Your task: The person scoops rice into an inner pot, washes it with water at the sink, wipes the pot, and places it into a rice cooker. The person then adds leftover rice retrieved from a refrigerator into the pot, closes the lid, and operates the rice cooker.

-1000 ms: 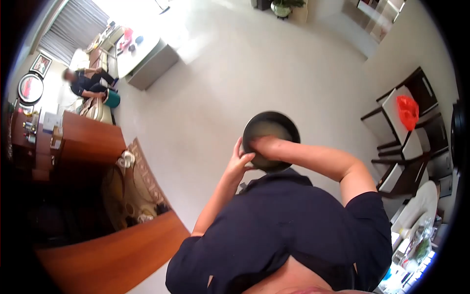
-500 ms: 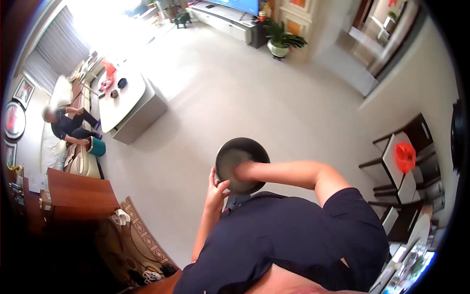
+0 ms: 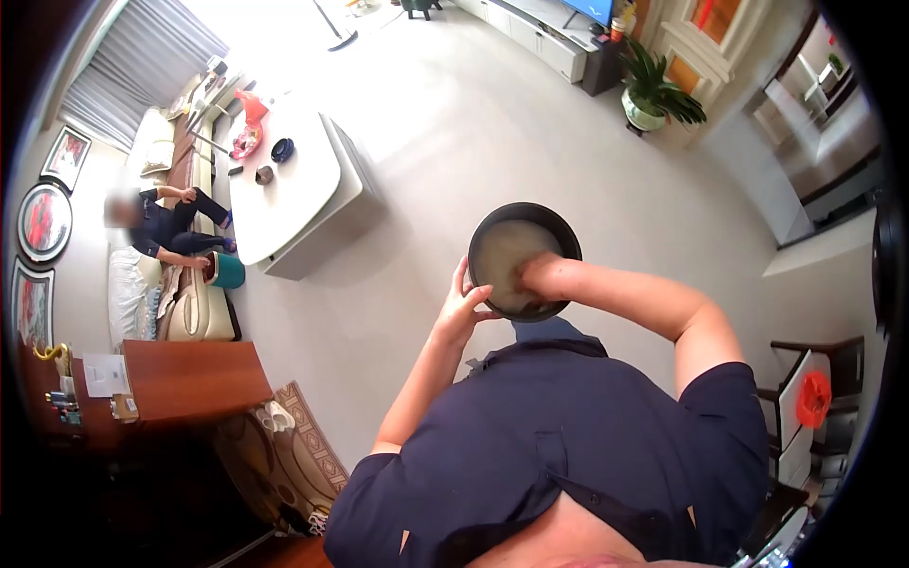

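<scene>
A dark round pot [image 3: 557,225] is held up in front of my body, its mouth facing me. Cloudy whitish liquid [image 3: 506,249] lies inside it. My left hand [image 3: 461,310] grips the pot's lower left side, thumb over the rim and the other fingers around the outside. From the right, my right hand [image 3: 546,275] reaches into the pot and dips into the liquid; its fingers are hidden there.
A person [image 3: 170,222] sits on the sofa [image 3: 189,317] at left, one hand at a green bin [image 3: 227,271]. Nearby stand a white-topped coffee table [image 3: 294,204] and a wooden cabinet [image 3: 194,379]. A potted plant [image 3: 653,99] stands ahead; a chair [image 3: 838,364] is at right.
The view has shifted, so the room and the pot sit differently in it. More of the cloudy liquid shows now. My left hand still holds the pot, and my right hand is still inside.
</scene>
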The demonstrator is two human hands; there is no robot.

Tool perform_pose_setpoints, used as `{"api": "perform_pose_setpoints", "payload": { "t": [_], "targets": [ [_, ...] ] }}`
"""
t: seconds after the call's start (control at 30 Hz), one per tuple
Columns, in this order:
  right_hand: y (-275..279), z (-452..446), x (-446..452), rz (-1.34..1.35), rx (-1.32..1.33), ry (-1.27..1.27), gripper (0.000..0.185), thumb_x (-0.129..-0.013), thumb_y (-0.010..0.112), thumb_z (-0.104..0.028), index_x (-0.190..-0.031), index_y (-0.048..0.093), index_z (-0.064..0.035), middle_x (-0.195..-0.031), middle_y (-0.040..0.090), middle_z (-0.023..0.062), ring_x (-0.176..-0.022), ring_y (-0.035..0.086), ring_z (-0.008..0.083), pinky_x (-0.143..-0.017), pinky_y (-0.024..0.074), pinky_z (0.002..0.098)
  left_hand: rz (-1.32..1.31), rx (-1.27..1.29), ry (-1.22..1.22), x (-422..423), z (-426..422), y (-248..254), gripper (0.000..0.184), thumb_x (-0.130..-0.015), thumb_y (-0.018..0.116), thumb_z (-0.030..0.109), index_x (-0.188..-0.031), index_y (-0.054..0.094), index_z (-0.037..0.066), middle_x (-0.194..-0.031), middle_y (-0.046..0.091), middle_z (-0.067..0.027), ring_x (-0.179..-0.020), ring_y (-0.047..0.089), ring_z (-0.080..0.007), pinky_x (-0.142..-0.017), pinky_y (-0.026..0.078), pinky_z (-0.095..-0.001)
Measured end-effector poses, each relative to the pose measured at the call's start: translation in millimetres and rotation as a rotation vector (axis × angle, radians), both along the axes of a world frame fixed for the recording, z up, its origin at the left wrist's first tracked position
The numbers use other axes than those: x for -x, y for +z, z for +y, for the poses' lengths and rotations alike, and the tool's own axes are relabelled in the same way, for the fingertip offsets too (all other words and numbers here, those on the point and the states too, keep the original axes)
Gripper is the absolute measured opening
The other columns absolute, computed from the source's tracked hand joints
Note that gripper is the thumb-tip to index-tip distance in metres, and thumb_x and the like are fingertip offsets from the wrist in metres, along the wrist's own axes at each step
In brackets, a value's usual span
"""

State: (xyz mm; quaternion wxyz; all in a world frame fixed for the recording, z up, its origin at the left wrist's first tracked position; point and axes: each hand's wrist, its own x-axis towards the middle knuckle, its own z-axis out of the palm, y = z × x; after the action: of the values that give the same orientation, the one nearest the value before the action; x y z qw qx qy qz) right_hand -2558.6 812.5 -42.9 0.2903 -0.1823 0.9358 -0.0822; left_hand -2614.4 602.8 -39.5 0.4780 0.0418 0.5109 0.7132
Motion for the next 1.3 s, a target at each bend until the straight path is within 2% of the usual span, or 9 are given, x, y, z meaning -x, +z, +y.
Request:
{"api": "perform_pose_setpoints", "payload": {
  "t": [0.1,0.2,0.37,0.47,0.63,0.93,1.1,1.2,1.3],
  "targets": [
    [-14.0,52.8,82.4,0.12,-0.204,0.167,0.024,-0.083,0.057,-0.02,-0.104,0.068,-0.0148,-0.109,0.061,0.0099,-0.107,0.057,0.0279,-0.091,0.0467,0.0374,0.008,0.021,0.017,65.5,33.7,5.9,0.09,-0.078,0.069,0.031,-0.147,0.012,0.016,-0.134,0.04,-0.0139,-0.118,0.047,-0.0312,-0.083,0.048,-0.0528],
    [-25.2,91.1,174.6,0.267,-0.023,-0.034,0.028,-0.083,0.054,-0.017,-0.109,0.066,-0.015,-0.111,0.06,0.0102,-0.108,0.057,0.0278,-0.091,0.0462,0.0374,0.009,0.047,0.085,131.0,62.9,10.0,0.089,-0.079,0.068,0.03,-0.147,0.012,0.017,-0.135,0.039,-0.0134,-0.119,0.046,-0.0314,-0.082,0.048,-0.0527],
    [11.4,112.6,317.1,0.468,0.106,0.07,0.027,-0.081,0.053,-0.015,-0.107,0.059,-0.0096,-0.113,0.053,0.0156,-0.106,0.055,0.0312,-0.09,0.047,0.0406,-0.066,0.011,0.168,241.5,101.2,4.5,0.079,-0.08,0.068,0.032,-0.142,0.021,0.016,-0.13,0.041,-0.0133,-0.112,0.049,-0.0305,-0.078,0.05,-0.0523],
    [-19.8,116.8,403.1,0.262,-0.041,-0.049,0.035,-0.085,0.049,-0.017,-0.119,0.054,-0.009,-0.123,0.051,0.0186,-0.111,0.054,0.0333,-0.091,0.0481,0.0413,-0.105,-0.023,0.21,322.3,120.4,-16.3,0.104,-0.08,0.07,0.028,-0.148,-0.006,0.016,-0.115,0.056,-0.0125,-0.106,0.056,-0.0294,-0.072,0.053,-0.0505],
    [-37.4,146.1,525.0,-0.052,-0.141,-0.115,0.043,-0.088,0.049,-0.025,-0.126,0.049,-0.0057,-0.106,0.066,0.0184,-0.095,0.066,0.0321,-0.079,0.0524,0.0451,-0.126,0.054,0.212,457.3,160.2,-19.1,0.101,-0.079,0.071,0.025,-0.149,-0.001,0.013,-0.117,0.055,-0.0135,-0.1,0.058,-0.027,-0.072,0.055,-0.0433],
    [22.3,227.7,717.1,-0.147,0.56,-0.268,0.032,-0.086,0.05,-0.029,-0.11,0.063,-0.0129,-0.101,0.066,0.0149,-0.094,0.061,0.0354,-0.082,0.0483,0.0421,-0.134,0.05,0.071,698.2,251.9,-25.7,0.1,-0.08,0.069,0.022,-0.149,-0.003,0.02,-0.118,0.053,-0.0136,-0.111,0.052,-0.0297,-0.076,0.053,-0.0531],
    [-0.4,309.7,844.9,-0.252,0.191,-0.183,0.029,-0.08,0.058,-0.024,-0.104,0.068,-0.0137,-0.1,0.067,0.0119,-0.094,0.063,0.0296,-0.082,0.0491,0.0398,-0.101,0.016,0.088,826.0,317.9,-36.7,0.102,-0.079,0.069,0.023,-0.149,-0.004,0.018,-0.114,0.054,-0.013,-0.108,0.054,-0.0293,-0.078,0.052,-0.0551],
    [-11.4,356.1,924.5,-0.157,-0.065,-0.01,0.031,-0.077,0.06,-0.022,-0.107,0.069,-0.0184,-0.106,0.067,0.0064,-0.1,0.063,0.026,-0.086,0.0493,0.0388,-0.086,0.024,0.119,896.2,358.4,-15.8,0.1,-0.08,0.068,0.023,-0.148,-0.004,0.017,-0.114,0.054,-0.0135,-0.107,0.055,-0.0289,-0.079,0.052,-0.0549],
    [-63.8,403.8,1019.2,0.202,-0.037,0.08,0.022,-0.076,0.061,-0.016,-0.094,0.072,-0.0111,-0.104,0.067,0.0118,-0.101,0.063,0.0229,-0.085,0.0505,0.0371,-0.059,0.054,0.159,964.7,386.7,-9.9,0.098,-0.08,0.066,0.025,-0.148,-0.004,0.016,-0.118,0.053,-0.0147,-0.107,0.055,-0.0284,-0.079,0.051,-0.0524]
  ]
}}
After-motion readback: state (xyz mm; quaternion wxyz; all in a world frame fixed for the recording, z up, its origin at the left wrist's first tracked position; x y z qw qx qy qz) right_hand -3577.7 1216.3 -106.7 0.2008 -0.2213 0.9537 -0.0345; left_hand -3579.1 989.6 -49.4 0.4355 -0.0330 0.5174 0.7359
